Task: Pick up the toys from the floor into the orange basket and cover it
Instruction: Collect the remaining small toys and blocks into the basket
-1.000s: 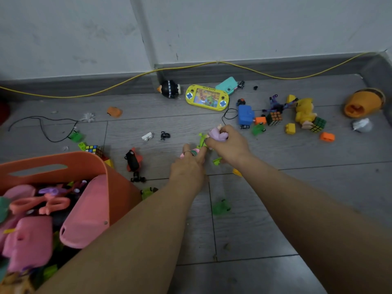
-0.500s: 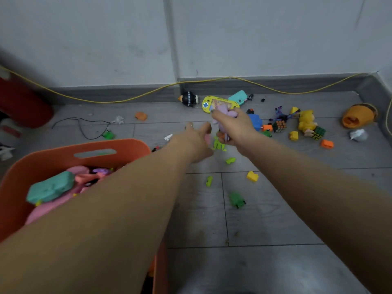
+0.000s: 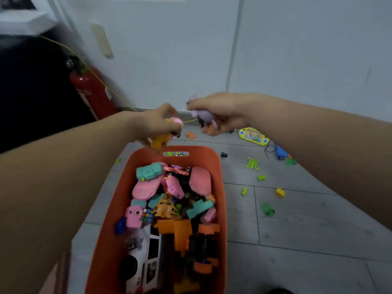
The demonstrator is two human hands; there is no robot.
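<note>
One orange basket (image 3: 219, 177), heaped toys.

Both arms reach up to the middle of the frame. The left hand (image 3: 158, 124) and the right hand (image 3: 218, 112) are close together, fingers curled tight around small things.

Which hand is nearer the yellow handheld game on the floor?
Right. The right hand hangs just left of and above the yellow handheld game; the left hand is farther left, over the orange basket.

Orange basket (image 3: 218, 183) near end cropped
</note>
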